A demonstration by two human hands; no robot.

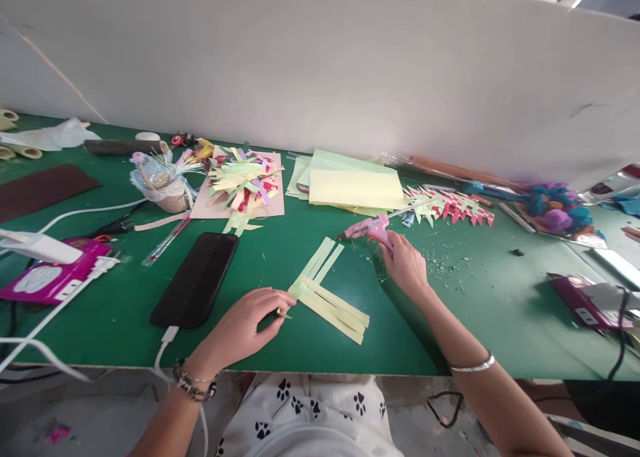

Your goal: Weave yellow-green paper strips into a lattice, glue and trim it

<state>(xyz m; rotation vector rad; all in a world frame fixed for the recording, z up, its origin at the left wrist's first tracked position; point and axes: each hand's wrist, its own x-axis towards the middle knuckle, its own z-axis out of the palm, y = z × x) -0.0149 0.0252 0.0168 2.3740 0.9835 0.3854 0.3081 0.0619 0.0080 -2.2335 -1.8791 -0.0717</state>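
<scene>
Pale yellow-green paper strips (333, 304) lie on the table in an L shape, overlapping at one corner. My left hand (250, 324) is at that corner, fingers curled, with a small strip end (283, 314) showing between thumb and fingertips. In my right hand (407, 267) is a pink hot glue gun (367, 228), gripped by its handle. Its nozzle points left, just above the upper ends of the strips and apart from them. A clear glue stick (403, 209) sticks out of its back.
Behind the strips lie pale paper sheets (355, 184). A heap of woven paper pieces (245, 177) rests on pink paper. A black phone (195, 280) is left of my left hand, cable attached. Purple power strips (60, 270) stand at both sides. A red-and-green woven band (455, 207) lies right.
</scene>
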